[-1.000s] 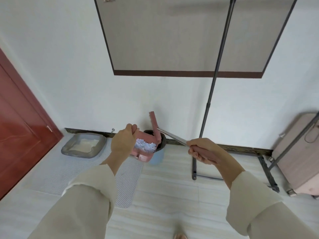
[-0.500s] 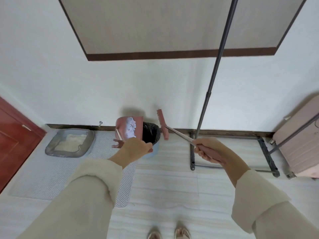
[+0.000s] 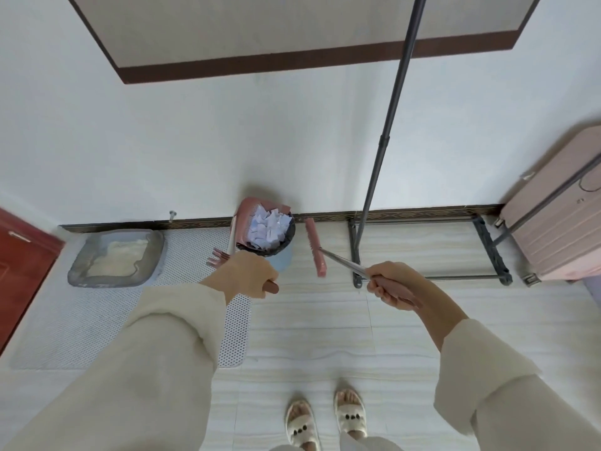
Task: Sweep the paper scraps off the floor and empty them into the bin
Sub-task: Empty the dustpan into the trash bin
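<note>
My left hand (image 3: 245, 275) grips the handle of a pink dustpan (image 3: 247, 211), which is tipped up over a small blue bin with a black liner (image 3: 282, 255) by the wall. White paper scraps (image 3: 268, 227) are piled at the bin's mouth, against the pan. My right hand (image 3: 392, 284) holds the pink grip of a broom; its metal shaft runs up-left to the pink broom head (image 3: 314, 247), which hangs in the air just right of the bin.
A grey litter tray (image 3: 97, 271) sits on a perforated white mat (image 3: 201, 255) at left. A red door (image 3: 19, 268) is at far left. A black clothes rack (image 3: 383, 141) stands right of the bin, a pink suitcase (image 3: 553, 216) beyond it. My slippered feet (image 3: 325, 418) are below.
The dustpan has tilted further over the bin and the scraps have slid from the pan into the bin's mouth. The view has dipped, showing my feet. The broom head stays beside the bin.
</note>
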Demonstrator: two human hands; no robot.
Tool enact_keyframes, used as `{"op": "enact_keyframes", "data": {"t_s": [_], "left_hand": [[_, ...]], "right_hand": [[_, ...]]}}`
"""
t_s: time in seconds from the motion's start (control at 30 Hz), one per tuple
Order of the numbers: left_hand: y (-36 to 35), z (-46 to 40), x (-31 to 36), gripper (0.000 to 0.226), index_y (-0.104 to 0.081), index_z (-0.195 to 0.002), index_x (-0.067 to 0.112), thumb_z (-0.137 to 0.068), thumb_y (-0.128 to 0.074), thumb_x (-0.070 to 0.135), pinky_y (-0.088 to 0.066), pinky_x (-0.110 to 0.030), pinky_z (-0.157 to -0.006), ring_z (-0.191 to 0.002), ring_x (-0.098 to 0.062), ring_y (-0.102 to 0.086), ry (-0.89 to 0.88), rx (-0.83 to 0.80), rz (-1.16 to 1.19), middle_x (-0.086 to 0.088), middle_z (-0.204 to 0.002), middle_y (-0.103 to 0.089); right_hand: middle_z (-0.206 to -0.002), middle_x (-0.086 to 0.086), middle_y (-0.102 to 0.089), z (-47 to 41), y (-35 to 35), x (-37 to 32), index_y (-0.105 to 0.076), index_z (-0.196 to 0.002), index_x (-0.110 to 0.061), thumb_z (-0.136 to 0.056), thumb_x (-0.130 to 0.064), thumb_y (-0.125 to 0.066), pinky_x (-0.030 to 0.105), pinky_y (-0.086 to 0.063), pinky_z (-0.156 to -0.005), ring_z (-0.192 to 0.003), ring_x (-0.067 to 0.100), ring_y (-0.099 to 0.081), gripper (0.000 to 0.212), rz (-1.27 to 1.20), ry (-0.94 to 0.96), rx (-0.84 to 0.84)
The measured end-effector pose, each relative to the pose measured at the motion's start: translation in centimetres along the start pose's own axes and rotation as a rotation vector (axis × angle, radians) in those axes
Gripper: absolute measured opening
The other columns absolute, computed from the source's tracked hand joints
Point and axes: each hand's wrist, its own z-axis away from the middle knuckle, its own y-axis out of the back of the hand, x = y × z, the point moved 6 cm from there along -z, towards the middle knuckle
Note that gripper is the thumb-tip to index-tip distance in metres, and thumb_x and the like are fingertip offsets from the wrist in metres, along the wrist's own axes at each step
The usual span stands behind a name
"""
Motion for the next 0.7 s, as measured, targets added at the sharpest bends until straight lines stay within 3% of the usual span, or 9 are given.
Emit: {"op": "enact_keyframes", "data": {"t_s": [0.17,0.4,0.63,0.7], "left_hand": [[-0.7,0.0,-1.3,0.037,-0.063,-0.090,0.018,-0.086,-0.050,0.052,-0.044,-0.026,-0.065,-0.074,-0.017,-0.058,0.049,-0.083,-0.031,0.006,-0.078,-0.060],[-0.4,0.3,-0.1,0.022,-0.063,-0.094,0.013,-0.094,-0.045,0.026,-0.038,-0.028,-0.060,-0.068,-0.018,-0.051,0.059,-0.007,-0.197,0.003,-0.075,-0.051],[0.7,1.5,-0.5,0.017,-0.064,-0.098,0.012,-0.093,-0.047,0.013,-0.039,-0.029,-0.062,-0.071,-0.019,-0.049,0.077,-0.041,-0.270,0.001,-0.080,-0.056],[0.8,1.6,-0.7,0.017,-0.064,-0.098,0.012,-0.093,-0.048,0.012,-0.039,-0.029,-0.062,-0.071,-0.019,-0.049,0.095,-0.046,-0.288,0.002,-0.076,-0.053]], "right_hand": [[-0.045,0.002,-0.052,0.2,-0.5,-0.1,-0.049,-0.089,-0.005,-0.096,-0.014,-0.048,0.013,-0.036,-0.027,-0.029,0.006,-0.046,0.011,-0.014,0.010,-0.002],[-0.055,0.008,-0.051,1.1,-1.1,-1.0,-0.050,-0.079,-0.005,-0.094,-0.009,-0.051,0.013,-0.034,-0.030,-0.028,0.007,-0.045,0.015,0.063,0.112,0.043],[-0.061,0.011,-0.049,1.5,-3.5,-1.9,-0.049,-0.081,0.000,-0.090,0.002,-0.048,0.015,-0.037,-0.032,-0.028,0.010,-0.045,0.010,0.496,0.167,0.064],[-0.063,0.011,-0.051,1.4,-3.8,-1.9,-0.053,-0.091,0.004,-0.090,0.001,-0.047,0.018,-0.039,-0.034,-0.037,0.015,-0.048,0.007,0.615,0.168,0.070]]}}
